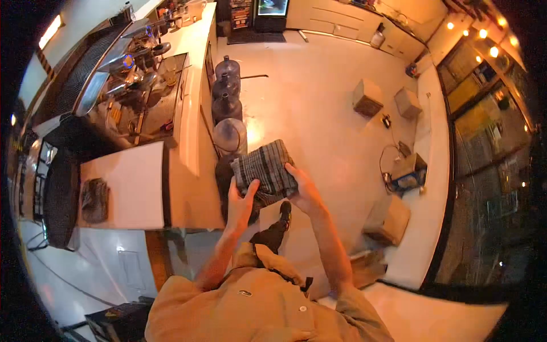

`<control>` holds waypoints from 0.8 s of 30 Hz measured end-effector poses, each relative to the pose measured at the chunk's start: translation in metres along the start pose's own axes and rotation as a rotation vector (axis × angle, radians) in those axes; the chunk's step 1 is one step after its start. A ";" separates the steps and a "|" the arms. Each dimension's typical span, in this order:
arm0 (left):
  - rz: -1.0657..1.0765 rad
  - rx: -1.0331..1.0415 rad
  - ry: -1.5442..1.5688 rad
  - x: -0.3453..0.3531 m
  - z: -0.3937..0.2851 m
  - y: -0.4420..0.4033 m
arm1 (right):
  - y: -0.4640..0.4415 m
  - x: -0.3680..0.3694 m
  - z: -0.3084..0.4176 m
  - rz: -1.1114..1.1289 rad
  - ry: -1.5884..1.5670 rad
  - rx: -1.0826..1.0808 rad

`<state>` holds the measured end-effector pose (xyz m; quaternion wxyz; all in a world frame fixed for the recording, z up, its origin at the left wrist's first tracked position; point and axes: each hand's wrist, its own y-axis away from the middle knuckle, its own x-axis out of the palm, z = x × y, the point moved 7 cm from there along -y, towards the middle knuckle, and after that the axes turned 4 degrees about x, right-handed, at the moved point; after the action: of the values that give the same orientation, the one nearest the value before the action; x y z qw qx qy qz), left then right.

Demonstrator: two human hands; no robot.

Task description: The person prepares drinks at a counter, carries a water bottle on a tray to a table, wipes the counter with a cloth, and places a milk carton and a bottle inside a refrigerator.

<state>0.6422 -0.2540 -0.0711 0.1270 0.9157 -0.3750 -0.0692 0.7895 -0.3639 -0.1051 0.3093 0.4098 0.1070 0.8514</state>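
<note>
Between my two hands, in front of my chest, is a folded grey and black striped cloth [265, 166]. My left hand [244, 200] grips its near left corner, thumb on top. On the right edge, my right hand [303, 188] holds it with the thumb over the upper face and the other fingers underneath, mostly hidden. A second folded dark cloth [96, 200] lies on the white counter end [128, 182] to my left, apart from both hands.
Several large water bottles [227, 105] stand in a row along the counter on the left. Box-shaped stools [367, 98] and a blue-fronted device [409, 179] with cables sit along the right side. Glassware and metal items crowd the bar sink [162, 97]. Windows line the far right.
</note>
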 end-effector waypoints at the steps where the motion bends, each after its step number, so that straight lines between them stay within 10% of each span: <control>1: -0.001 0.004 0.023 0.018 0.002 -0.024 | -0.014 -0.012 0.023 -0.009 0.033 -0.013; 24: -0.127 -0.006 0.149 0.288 -0.121 -0.578 | -0.503 -0.199 0.438 0.277 0.219 0.231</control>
<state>1.2595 -0.0385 -0.1289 0.1526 0.9398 -0.3057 -0.0097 1.4395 -0.1219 -0.1688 0.1268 0.3583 0.1794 0.9074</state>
